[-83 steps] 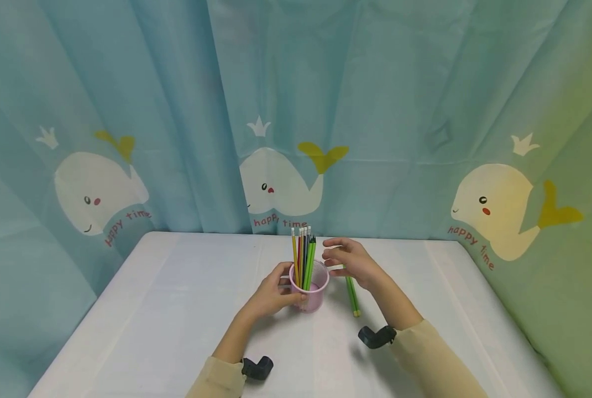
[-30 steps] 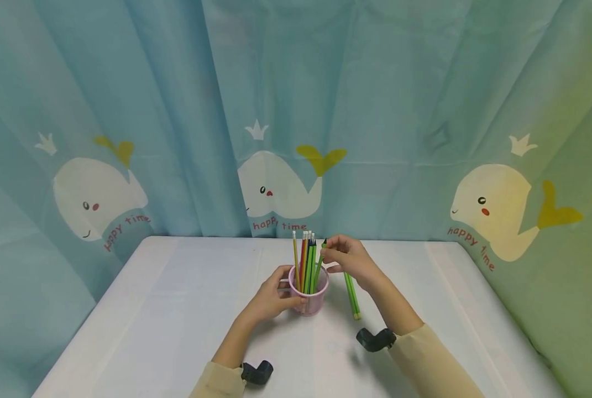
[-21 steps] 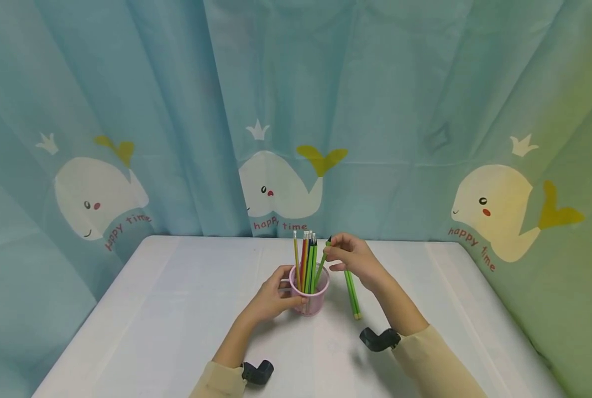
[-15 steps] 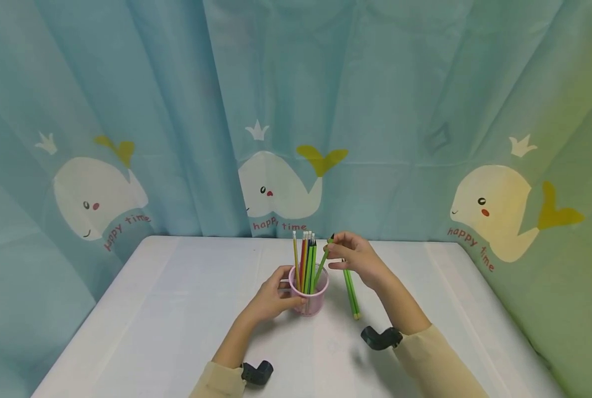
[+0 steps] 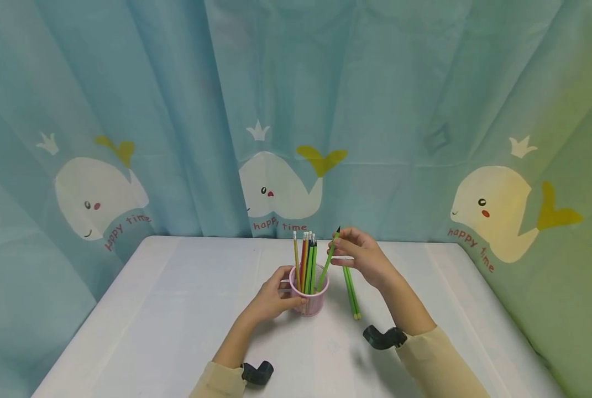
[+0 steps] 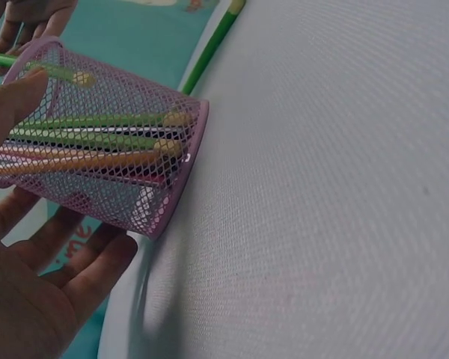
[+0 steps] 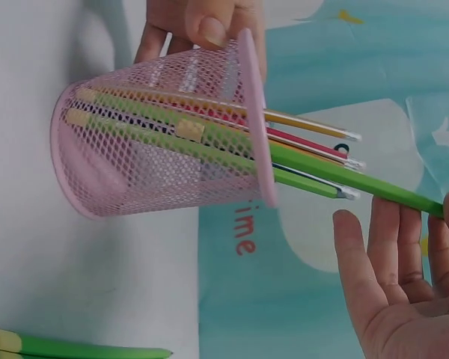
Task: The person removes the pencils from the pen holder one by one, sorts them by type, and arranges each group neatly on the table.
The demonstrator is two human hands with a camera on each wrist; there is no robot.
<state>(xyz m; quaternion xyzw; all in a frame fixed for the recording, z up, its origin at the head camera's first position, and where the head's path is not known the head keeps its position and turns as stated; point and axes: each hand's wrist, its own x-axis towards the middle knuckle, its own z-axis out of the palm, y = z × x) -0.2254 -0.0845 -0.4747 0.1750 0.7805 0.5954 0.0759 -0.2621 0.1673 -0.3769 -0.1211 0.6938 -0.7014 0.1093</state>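
Note:
A pink mesh pencil cup (image 5: 309,304) stands on the table, and my left hand (image 5: 272,296) grips it from the left, thumb in front and fingers behind. Several pencils (image 5: 304,265) stand in it, yellow, red, dark and green. My right hand (image 5: 362,257) pinches a green pencil (image 5: 328,260) near its dark-tipped upper end. That pencil leans right; in the left wrist view its yellow-capped lower end (image 6: 82,78) is inside the cup, well above the base. Two other green pencils (image 5: 351,293) lie on the table right of the cup, their far ends partly behind my right hand.
The white-covered table (image 5: 166,320) ends at a blue curtain (image 5: 390,110) printed with whales. A black wrist camera (image 5: 257,373) sits on the left wrist and another black wrist camera (image 5: 382,337) on the right, low over the table.
My right hand, earlier empty beside the cup, has taken hold of a green pencil and drawn it up and to the right. My left hand stays on the cup.

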